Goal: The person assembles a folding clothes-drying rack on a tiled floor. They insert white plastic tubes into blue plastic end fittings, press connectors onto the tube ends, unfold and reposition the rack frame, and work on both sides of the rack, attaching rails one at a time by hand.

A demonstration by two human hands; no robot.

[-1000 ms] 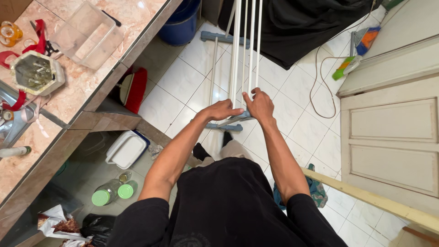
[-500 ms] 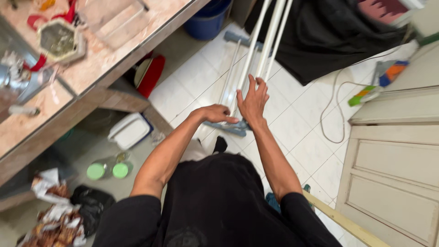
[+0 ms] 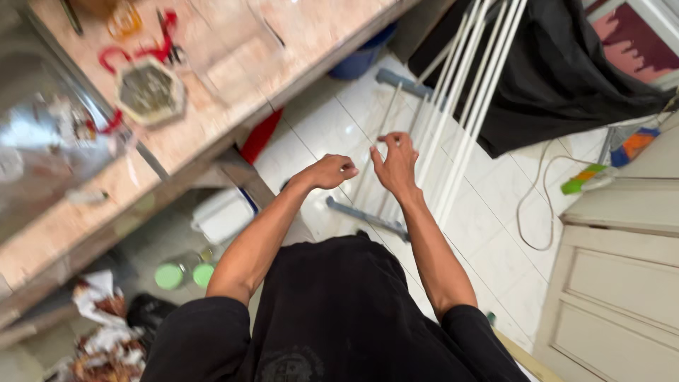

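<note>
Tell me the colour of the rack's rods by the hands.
White; the drying rack rods show best in the head view, right beside the right hand.

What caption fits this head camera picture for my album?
Two bare hands, left and right, reach toward a white drying rack over a tiled floor.

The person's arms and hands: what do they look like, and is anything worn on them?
Both arms are bare from the short sleeves down. The sleeves belong to a black T-shirt with a faint pale print low on the front. The left hand and right hand wear no gloves; no watch or bracelet shows at either wrist. The fingers look bare, though blur hides fine detail.
</note>
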